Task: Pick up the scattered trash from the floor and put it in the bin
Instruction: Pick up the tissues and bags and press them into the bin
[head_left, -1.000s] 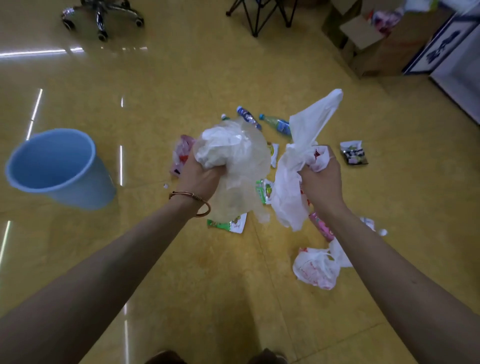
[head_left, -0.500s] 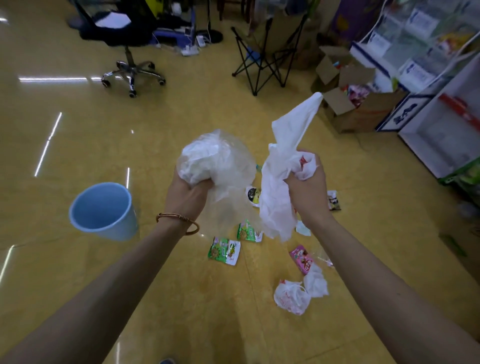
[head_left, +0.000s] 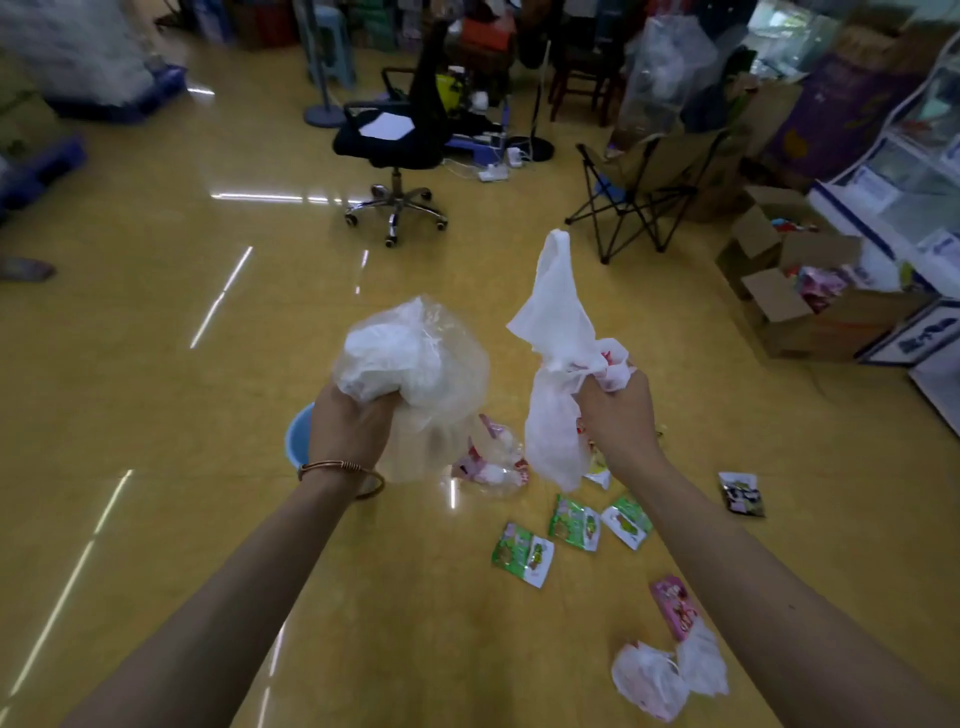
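Head: left fist, right fist round bags

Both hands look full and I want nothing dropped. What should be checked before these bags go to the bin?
1. Grip of the left hand on the clear bag: ok, fingers curled round bunched plastic.
2. Grip of the right hand on the white bag: ok, though a loose end sticks up.
3. View of the blue bin: not ok, only a sliver of rim shows beside the left hand.
4. Bin opening unobstructed: cannot tell, hidden.
5. Trash off the floor: not ok; green packets, a pink packet and crumpled white bags lie there.
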